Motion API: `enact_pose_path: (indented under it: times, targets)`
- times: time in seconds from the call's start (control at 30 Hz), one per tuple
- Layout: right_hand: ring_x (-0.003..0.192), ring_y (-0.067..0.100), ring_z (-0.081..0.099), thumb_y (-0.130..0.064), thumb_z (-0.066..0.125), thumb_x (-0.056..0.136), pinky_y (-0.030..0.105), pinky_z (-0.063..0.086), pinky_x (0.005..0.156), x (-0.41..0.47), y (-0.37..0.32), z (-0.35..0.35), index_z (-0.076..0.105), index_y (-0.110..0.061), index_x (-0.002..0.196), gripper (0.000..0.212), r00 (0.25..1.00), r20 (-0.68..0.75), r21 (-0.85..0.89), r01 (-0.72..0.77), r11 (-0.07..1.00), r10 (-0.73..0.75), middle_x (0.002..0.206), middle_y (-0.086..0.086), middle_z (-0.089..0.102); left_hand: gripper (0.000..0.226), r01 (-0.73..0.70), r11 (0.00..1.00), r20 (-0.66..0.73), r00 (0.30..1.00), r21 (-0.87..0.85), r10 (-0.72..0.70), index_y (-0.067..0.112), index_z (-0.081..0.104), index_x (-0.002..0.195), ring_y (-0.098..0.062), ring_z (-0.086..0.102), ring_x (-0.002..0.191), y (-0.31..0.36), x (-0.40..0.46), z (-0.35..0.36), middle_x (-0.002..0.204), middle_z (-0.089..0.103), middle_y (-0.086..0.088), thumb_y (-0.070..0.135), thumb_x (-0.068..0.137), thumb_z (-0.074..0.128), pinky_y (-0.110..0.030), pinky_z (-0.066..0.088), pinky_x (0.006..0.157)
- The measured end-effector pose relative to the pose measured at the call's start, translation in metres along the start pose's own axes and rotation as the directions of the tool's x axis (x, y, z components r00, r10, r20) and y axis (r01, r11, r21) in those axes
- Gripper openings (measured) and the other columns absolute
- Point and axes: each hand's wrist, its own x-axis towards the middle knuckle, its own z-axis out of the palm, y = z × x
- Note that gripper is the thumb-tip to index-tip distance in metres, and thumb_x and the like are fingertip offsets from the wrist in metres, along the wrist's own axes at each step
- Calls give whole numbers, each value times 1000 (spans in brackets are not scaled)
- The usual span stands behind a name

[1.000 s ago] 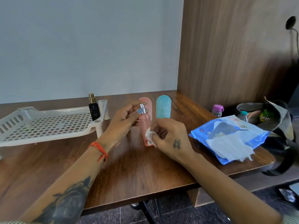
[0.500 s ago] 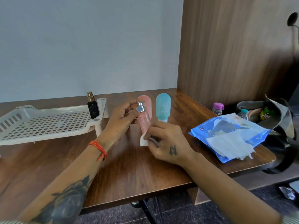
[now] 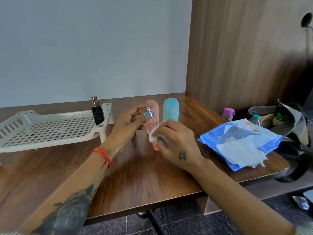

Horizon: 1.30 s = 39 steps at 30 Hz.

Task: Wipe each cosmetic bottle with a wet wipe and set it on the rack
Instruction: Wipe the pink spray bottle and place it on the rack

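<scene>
Pink and clear, the spray bottle (image 3: pixel 152 128) hangs above the table (image 3: pixel 135 175), tilted, its silver nozzle pinched in the curled fingers of the left hand (image 3: pixel 126 128). The right hand (image 3: pixel 176 145) grips a white wet wipe (image 3: pixel 155 133) against the bottle's side (its lower end mostly hidden behind the knuckles). A black bottle (image 3: pixel 97 112) stands at the corner of the white rack (image 3: pixel 47 129). The rack's left edge is cut off.

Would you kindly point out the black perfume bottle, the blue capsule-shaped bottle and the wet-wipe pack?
black perfume bottle (image 3: pixel 97 114): head view, on its dark body.
blue capsule-shaped bottle (image 3: pixel 171 109): head view, on its upper body.
wet-wipe pack (image 3: pixel 211 135): head view, on its blue wrapper.
</scene>
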Motion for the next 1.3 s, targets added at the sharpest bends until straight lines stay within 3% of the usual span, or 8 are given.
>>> enact_pose_path:
  times: [0.1,0.17,0.37,0.63,0.83,1.1,1.17,1.3]
  targets:
    - [91,19,61,-19,55,85,24,50,82,7,-1,4,68,-4,99,24,989,-149,-50,-17,999,9,99,12,66,26,-1,1000,22,1000,23,0,20,60,115,1,60,80,0,0,0,108,68,1,15,90,56,-14,48,64]
    - [94,22,62,-22,51,86,25,49,85,10,-1,6,67,-3,103,30,990,-137,-88,-1,996,-11,102,13,66,28,4,999,24,1000,39,-5,18,60,117,1,60,81,0,0,-1,110,68,0,14,90,56,-14,48,64]
    - [86,16,64,-2,70,75,19,50,80,6,5,5,72,-4,88,14,971,-237,-4,-19,1000,17,92,8,69,23,8,1000,21,1000,10,-9,23,65,106,-2,58,77,1,0,-1,103,69,-3,17,84,62,-19,46,65]
    - [96,19,59,-3,72,76,21,41,94,6,2,10,70,-1,96,20,980,-157,-91,112,990,-125,100,11,68,37,23,999,28,999,-27,-23,15,64,108,-12,54,82,3,-2,0,103,67,-8,28,74,64,-19,44,65]
    - [90,8,59,5,63,82,7,45,78,10,7,5,67,-8,93,18,967,-201,83,-143,986,157,93,3,69,22,20,1000,52,998,0,-20,21,65,104,2,59,72,4,-1,-1,94,70,6,15,83,62,-14,45,63]
    - [78,-4,56,-4,62,85,-4,39,73,12,7,4,65,-9,100,15,926,-43,190,-361,913,375,98,0,70,25,8,1000,76,997,10,-9,25,64,107,6,60,75,5,-3,-1,89,73,14,16,84,57,-15,45,67]
    - [81,0,58,-4,64,85,2,45,73,11,5,3,66,-9,99,16,933,-98,140,-333,933,347,97,2,70,25,7,1000,71,997,19,-8,26,63,108,5,60,78,4,-2,-1,90,73,15,14,87,56,-15,46,68]
    - [91,11,60,3,64,81,19,49,80,7,3,3,67,-7,98,20,979,-193,62,-59,996,70,98,5,68,31,2,1000,73,997,26,-4,16,61,119,2,59,80,2,-1,-1,98,71,8,13,89,55,-13,47,66]
